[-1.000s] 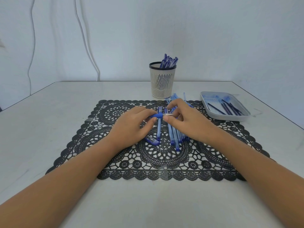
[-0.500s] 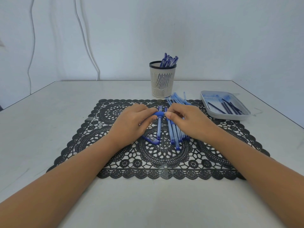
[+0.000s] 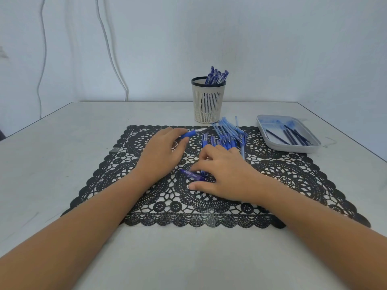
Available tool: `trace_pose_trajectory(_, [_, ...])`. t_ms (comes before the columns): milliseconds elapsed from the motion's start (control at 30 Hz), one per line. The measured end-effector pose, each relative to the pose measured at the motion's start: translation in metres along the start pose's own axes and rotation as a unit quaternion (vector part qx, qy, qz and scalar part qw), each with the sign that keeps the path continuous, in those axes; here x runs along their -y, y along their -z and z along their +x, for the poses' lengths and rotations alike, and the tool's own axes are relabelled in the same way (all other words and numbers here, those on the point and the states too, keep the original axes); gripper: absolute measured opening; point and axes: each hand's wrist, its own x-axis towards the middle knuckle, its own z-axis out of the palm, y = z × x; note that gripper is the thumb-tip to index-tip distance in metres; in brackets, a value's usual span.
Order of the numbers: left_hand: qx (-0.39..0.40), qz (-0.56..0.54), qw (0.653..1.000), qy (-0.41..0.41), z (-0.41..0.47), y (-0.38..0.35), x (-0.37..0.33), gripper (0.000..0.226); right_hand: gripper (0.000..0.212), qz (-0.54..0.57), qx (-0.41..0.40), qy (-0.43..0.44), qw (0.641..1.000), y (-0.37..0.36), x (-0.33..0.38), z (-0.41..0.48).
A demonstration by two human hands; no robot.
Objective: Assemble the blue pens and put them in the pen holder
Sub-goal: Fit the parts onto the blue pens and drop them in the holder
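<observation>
My left hand (image 3: pixel 162 152) holds a blue pen (image 3: pixel 189 133) whose silver tip points right, toward the pile. My right hand (image 3: pixel 224 174) lies lower on the black lace mat (image 3: pixel 282 174), its fingers touching a blue pen cap (image 3: pixel 192 174); whether they pinch it I cannot tell. Several loose blue pen barrels (image 3: pixel 225 132) lie in a pile beyond my right hand. The cream pen holder (image 3: pixel 208 101) stands behind the mat with several assembled blue pens (image 3: pixel 216 76) sticking out.
A grey tray (image 3: pixel 310 147) with several dark refills (image 3: pixel 290 136) sits at the right of the mat. The grey table (image 3: pixel 62 143) meets a white wall, and cables (image 3: pixel 109 49) hang down at the back left.
My hands have parted. The left hand kept the pen and shifted slightly left. The right hand came down and toward me onto the cap on the mat.
</observation>
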Motion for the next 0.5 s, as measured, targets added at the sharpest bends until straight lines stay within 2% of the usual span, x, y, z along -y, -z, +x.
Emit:
trace_pose_trajectory(100, [0.002,-0.007,1.0,0.005,0.0,0.001,-0.001,0.023,0.036,0.022,-0.015,-0.001,1.0,0.0,0.001,0.001])
trace_pose_trajectory(233, [0.001,-0.02,1.0,0.011,0.0,0.004,-0.005,0.02,0.022,0.124,-0.032,-0.026,0.991,0.008,-0.001,0.001])
trace_pose_trajectory(300, [0.003,-0.022,1.0,0.01,0.0,0.005,-0.006,0.02,0.02,0.191,-0.044,-0.076,0.978,0.017,-0.008,0.002])
trace_pose_trajectory(500, [0.03,-0.018,0.999,-0.016,-0.001,0.005,-0.005,0.022,0.009,0.296,-0.163,-0.185,0.923,0.029,-0.036,0.002])
